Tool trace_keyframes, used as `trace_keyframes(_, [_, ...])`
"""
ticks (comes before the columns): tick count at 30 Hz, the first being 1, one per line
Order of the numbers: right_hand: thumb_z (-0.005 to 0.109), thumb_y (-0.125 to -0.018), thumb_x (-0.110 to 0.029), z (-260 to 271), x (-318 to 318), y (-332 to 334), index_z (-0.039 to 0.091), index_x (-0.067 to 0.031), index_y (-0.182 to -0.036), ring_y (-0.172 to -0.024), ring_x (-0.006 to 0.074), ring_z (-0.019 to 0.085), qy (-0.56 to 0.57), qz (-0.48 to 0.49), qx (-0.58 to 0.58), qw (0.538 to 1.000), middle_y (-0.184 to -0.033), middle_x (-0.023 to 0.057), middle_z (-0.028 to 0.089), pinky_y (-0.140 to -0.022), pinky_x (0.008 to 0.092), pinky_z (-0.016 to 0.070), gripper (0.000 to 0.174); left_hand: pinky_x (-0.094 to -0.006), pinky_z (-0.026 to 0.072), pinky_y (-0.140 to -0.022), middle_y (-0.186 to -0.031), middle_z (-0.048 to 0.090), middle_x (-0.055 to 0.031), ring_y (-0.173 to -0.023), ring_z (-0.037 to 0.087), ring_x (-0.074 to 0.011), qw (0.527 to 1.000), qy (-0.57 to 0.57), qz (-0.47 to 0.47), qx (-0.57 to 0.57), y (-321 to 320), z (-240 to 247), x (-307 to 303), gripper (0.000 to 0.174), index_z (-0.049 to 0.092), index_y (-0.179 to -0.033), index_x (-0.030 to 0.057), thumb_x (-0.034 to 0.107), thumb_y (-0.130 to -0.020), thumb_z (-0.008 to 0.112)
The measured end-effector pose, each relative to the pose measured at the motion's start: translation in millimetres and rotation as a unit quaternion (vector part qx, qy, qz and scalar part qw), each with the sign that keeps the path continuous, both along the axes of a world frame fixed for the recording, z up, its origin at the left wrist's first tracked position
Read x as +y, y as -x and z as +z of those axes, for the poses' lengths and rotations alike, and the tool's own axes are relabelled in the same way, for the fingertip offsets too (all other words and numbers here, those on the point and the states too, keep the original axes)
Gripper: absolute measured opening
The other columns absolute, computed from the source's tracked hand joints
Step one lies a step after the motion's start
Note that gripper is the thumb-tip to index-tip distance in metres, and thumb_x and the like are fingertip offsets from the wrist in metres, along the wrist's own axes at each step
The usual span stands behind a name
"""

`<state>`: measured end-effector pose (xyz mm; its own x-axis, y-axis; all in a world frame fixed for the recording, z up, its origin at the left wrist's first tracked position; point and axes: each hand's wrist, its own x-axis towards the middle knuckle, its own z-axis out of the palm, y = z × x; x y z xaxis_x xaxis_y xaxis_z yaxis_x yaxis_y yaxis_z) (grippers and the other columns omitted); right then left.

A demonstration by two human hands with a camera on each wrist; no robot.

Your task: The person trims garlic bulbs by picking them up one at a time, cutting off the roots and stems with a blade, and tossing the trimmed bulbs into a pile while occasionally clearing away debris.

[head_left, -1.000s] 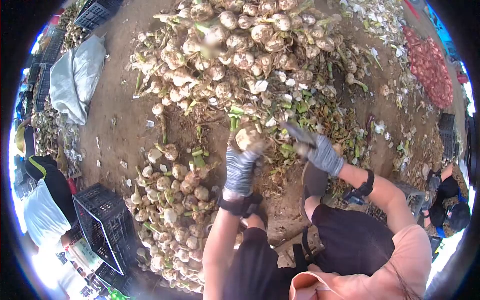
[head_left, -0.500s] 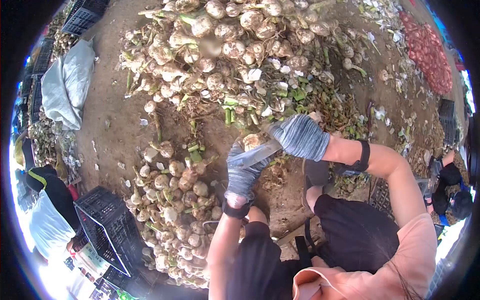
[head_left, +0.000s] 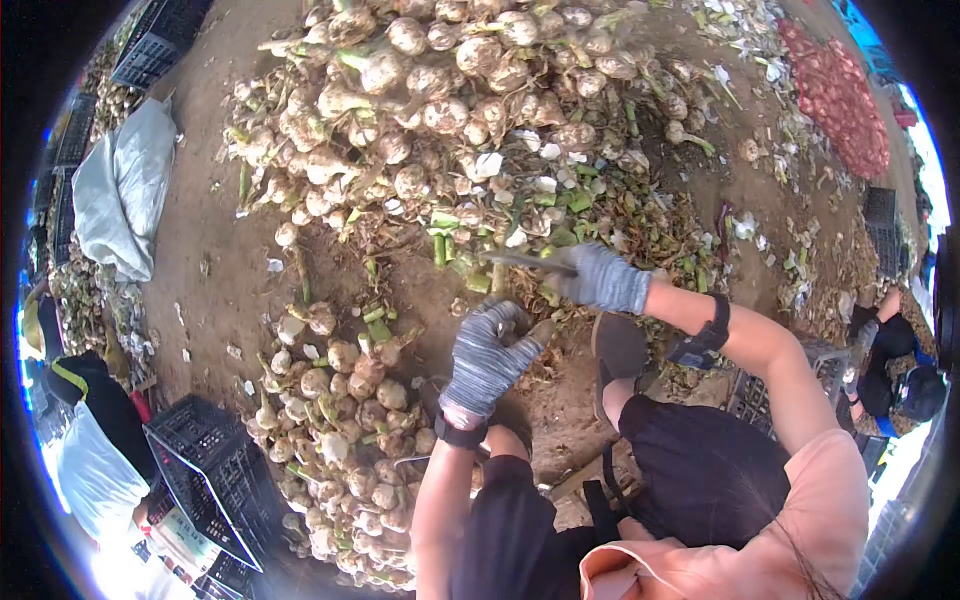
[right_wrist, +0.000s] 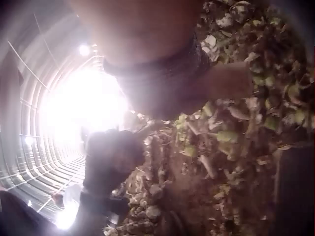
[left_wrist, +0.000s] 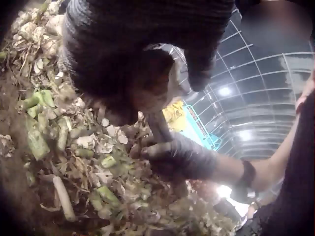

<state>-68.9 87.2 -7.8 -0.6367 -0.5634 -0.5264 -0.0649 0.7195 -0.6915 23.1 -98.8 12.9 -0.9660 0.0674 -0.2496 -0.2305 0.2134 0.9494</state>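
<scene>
In the head view my left hand (head_left: 490,355), in a grey knit glove, curls round a garlic bulb. That bulb (left_wrist: 160,78) shows between the fingers in the left wrist view, mostly hidden by the glove from above. A pale stem (head_left: 500,275) stands up just beyond the left fingers. My right hand (head_left: 605,278), gloved alike, grips a knife (head_left: 530,262) whose blade points left across the stem in this view. Cut green stem pieces (head_left: 440,250) and peelings lie on the ground below both hands.
A large heap of garlic (head_left: 440,115) with stems lies ahead. Trimmed bulbs (head_left: 350,400) are piled by my left leg. Black crates (head_left: 205,470) stand at left, beside a pale sack (head_left: 125,190). A red net bag (head_left: 835,100) lies far right. Other people are at both sides.
The knife was away to the right, then crossed in front of the bulb over the left hand. Now it is beyond the left fingers, and the left hand has turned, hiding the bulb from above.
</scene>
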Motion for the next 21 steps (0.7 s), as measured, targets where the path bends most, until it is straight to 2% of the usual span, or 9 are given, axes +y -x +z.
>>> trace_keyframes(3, [0.054, -0.087, -0.026, -40, 9, -3, 0.061, -0.0024, -0.088, -0.055, 0.0217, 0.056, -0.001, 0.084, 0.153, 0.985, -0.066, 0.0134, 0.061, -0.056, 0.0364, 0.0476, 0.025, -0.0245, 0.0396, -0.05, -0.065, 0.053, -0.0036, -0.055, 0.049, -0.0114, 0.991, -0.031, -0.025, 0.129, 6, 11, 3, 0.021, 0.055, -0.064, 0.0026, 0.006, -0.067, 0.075])
trace_keyframes(4, [0.054, -0.087, -0.028, -44, 16, -4, 0.061, -0.003, -0.088, -0.054, 0.0208, 0.056, -0.093, 0.087, 0.051, 0.991, -0.065, 0.0125, 0.061, -0.055, 0.0363, 0.0477, 0.026, -0.0266, 0.0401, -0.056, -0.07, 0.056, -0.004, -0.06, 0.051, -0.0131, 0.996, -0.085, -0.019, 0.021, 3, 23, -2, 0.019, 0.055, -0.059, 0.0031, 0.002, -0.066, 0.072])
trace_keyframes(6, [0.054, -0.088, -0.032, -46, 31, 8, 0.062, -0.0042, -0.088, -0.052, 0.019, 0.055, -0.266, 0.088, -0.143, 0.949, -0.063, 0.0108, 0.06, -0.054, 0.036, 0.0478, 0.029, -0.0245, 0.0439, -0.059, -0.074, 0.059, -0.0073, -0.065, 0.056, -0.015, 0.987, -0.091, 0.045, 0.123, -3, 29, -14, 0.019, 0.053, -0.061, 0.0029, -0.005, -0.067, 0.069])
trace_keyframes(7, [0.054, -0.088, -0.034, -48, 42, 13, 0.062, -0.0049, -0.092, -0.05, 0.0182, 0.054, -0.214, 0.057, -0.078, 0.972, -0.063, 0.0101, 0.06, -0.052, 0.0353, 0.0476, 0.03, -0.0246, 0.0445, -0.062, -0.076, 0.06, -0.0075, -0.068, 0.057, -0.0158, 0.983, -0.107, 0.089, 0.12, -12, 38, -21, 0.02, 0.052, -0.06, 0.0025, -0.006, -0.067, 0.068])
trace_keyframes(11, [0.055, -0.088, -0.035, -10, 47, 45, 0.055, -0.0118, -0.12, -0.052, 0.015, 0.053, -0.156, -0.078, 0.115, 0.978, -0.084, 0.0142, 0.062, -0.048, 0.0298, 0.0486, 0.04, -0.0271, 0.0438, -0.074, -0.095, 0.063, -0.0104, -0.081, 0.057, -0.0173, 0.964, 0.1, 0.245, -0.025, -73, 71, -69, 0.025, 0.06, -0.084, 0.0, 0.012, -0.069, 0.076])
trace_keyframes(13, [0.056, -0.083, -0.038, 7, 36, 70, 0.049, -0.0151, -0.127, -0.086, 0.0287, 0.063, -0.164, -0.127, 0.244, 0.947, -0.099, 0.0216, 0.061, -0.076, 0.0389, 0.0512, 0.05, -0.0297, 0.0437, -0.083, -0.11, 0.061, -0.0143, -0.096, 0.057, -0.0214, 0.904, 0.192, 0.306, -0.228, -114, 95, -104, 0.032, 0.06, -0.098, -0.0008, 0.014, -0.074, 0.074])
trace_keyframes(15, [0.055, -0.084, -0.04, -4, 38, 98, 0.045, -0.0161, -0.13, -0.083, 0.0298, 0.062, -0.189, -0.102, 0.319, 0.923, -0.098, 0.0206, 0.06, -0.072, 0.0395, 0.0515, 0.052, -0.0318, 0.0397, -0.095, -0.126, 0.051, -0.0157, -0.112, 0.051, -0.023, 0.806, 0.461, 0.169, -0.331, -152, 113, -129, 0.049, 0.049, -0.122, 0.0018, 0.014, -0.079, 0.069])
trace_keyframes(18, [0.053, -0.085, -0.046, -42, 42, 124, 0.043, -0.0135, -0.131, -0.072, 0.0273, 0.062, -0.24, -0.016, 0.326, 0.914, -0.093, 0.017, 0.059, -0.063, 0.0379, 0.053, 0.057, -0.0372, 0.0415, -0.096, -0.125, 0.05, -0.0158, -0.108, 0.053, -0.0291, 0.777, 0.509, 0.249, -0.273, -187, 92, -150, 0.079, 0.036, -0.136, 0.0077, 0.006, -0.067, 0.075])
trace_keyframes(21, [0.055, -0.084, -0.048, -4, 19, 92, 0.043, -0.0136, -0.13, -0.067, 0.0231, 0.06, -0.085, -0.141, 0.198, 0.966, -0.094, 0.0147, 0.06, -0.063, 0.0362, 0.053, 0.059, -0.0352, 0.0357, -0.103, -0.134, 0.043, -0.0124, -0.119, 0.045, -0.0238, 0.886, 0.077, 0.392, -0.236, -94, 114, -79, 0.088, 0.027, -0.14, 0.0093, -0.009, -0.065, 0.069])
